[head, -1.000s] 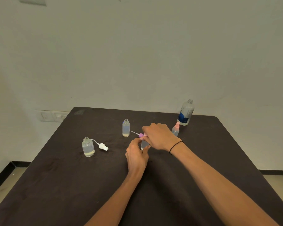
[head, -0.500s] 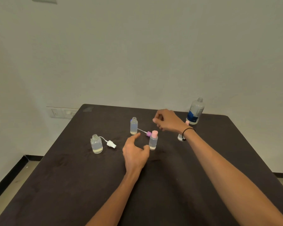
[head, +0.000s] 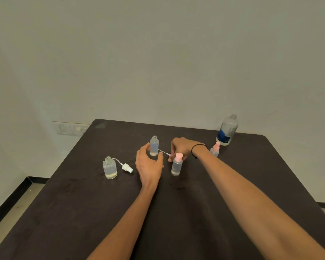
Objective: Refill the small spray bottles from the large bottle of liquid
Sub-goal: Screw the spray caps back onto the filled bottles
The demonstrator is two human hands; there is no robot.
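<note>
On a dark bench point(head: 233, 184), we work left to right past the capped bottle point(head: 176, 165) at centre, our landmark. Well left of it stands a squat open bottle point(head: 110, 168), its white spray head point(head: 127, 167) lying just beside it on a thin tube. Nearer the landmark, our left hand point(head: 149, 162) reaches with fingers point(head: 142, 150) spread wide and curved, holding nothing, closing toward a slim open bottle point(head: 154, 146) that stands behind and left of the landmark. From that bottle's foot a dip tube runs to a purple spray head point(head: 171, 155) lying just behind the landmark, where our right hand point(head: 182, 147) comes down with fingers curled; whether they already pinch it we cannot tell. Right of the landmark, partly hidden by the wrist, stands a second pink-topped bottle point(head: 215, 149); beyond it, at the bench's far edge, the large bottle point(head: 227, 130) stands uncapped.

We judge the risk plain: the slim bottle is light, open and holds liquid, so a nudge from the left hand would tip and spill it. The right forearm crosses just above the landmark and could knock it over. The uncapped large bottle sits close to the edge.

A wall socket plate point(head: 71, 128) shows far left, behind the bench.
</note>
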